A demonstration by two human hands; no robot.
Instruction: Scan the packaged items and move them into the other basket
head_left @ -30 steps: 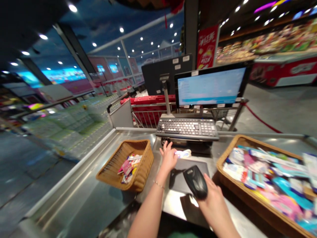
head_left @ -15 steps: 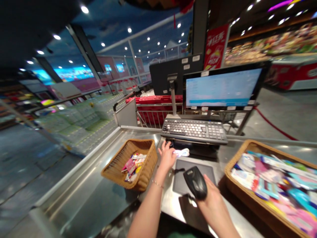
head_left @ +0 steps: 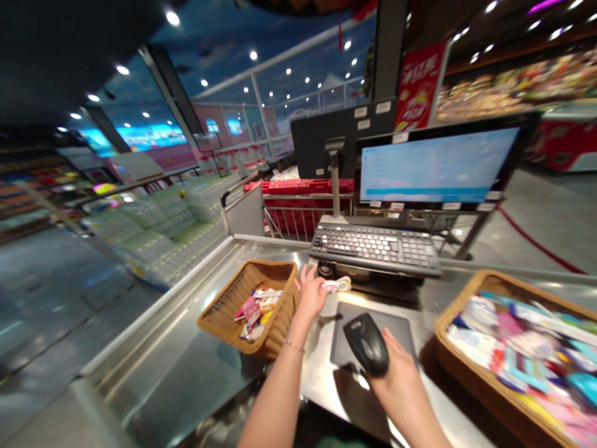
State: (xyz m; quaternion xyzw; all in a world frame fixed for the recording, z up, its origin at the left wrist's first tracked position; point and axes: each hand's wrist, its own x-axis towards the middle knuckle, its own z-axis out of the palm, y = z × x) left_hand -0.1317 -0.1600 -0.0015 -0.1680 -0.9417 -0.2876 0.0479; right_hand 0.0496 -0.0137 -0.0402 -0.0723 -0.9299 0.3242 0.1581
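Observation:
My left hand is closed on a small pale packet, held just above the steel counter between the small wicker basket and the dark scanner pad. My right hand grips a black handheld barcode scanner over the pad's near edge, its head pointing towards the packet. The small basket holds several colourful packets. A large wicker basket at the right is full of similar packets.
A keyboard sits on a raised stand behind the pad, with a lit monitor above it. The steel counter runs left, with a raised rim. Red crates and a metal railing stand beyond it.
My left hand with the packet has shifted slightly left, towards the small basket. The view has panned left. The right hand still holds the scanner in much the same spot.

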